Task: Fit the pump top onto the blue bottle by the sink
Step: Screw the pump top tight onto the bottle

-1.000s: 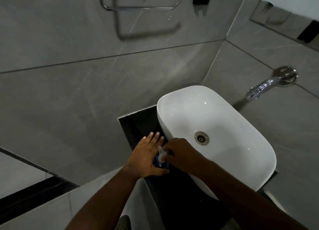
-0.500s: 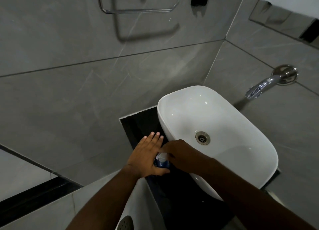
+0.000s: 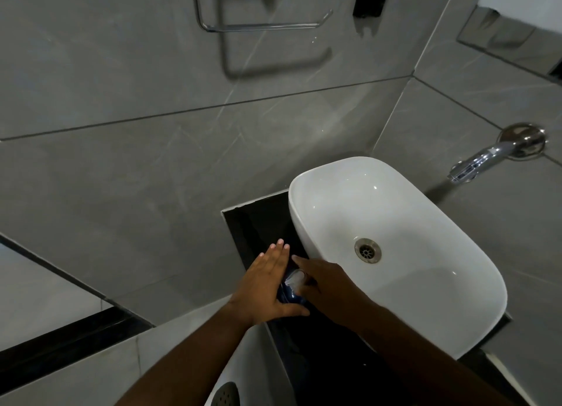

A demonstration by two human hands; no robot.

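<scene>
Left hand flat against blue bottle; right hand on pump top, grip unclear. Risk: skewed pressing could tip bottle off bench.

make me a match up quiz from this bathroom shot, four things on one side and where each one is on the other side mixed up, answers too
Things
1. bottle
2. sink
3. tap
4. towel ring

Places
A. high up, at the top of the view
B. on the dark counter, right of the bottle
C. sticking out of the wall on the right
D. between the left hand and the right hand

Pairs: 1-D, 2-B, 3-C, 4-A
</scene>
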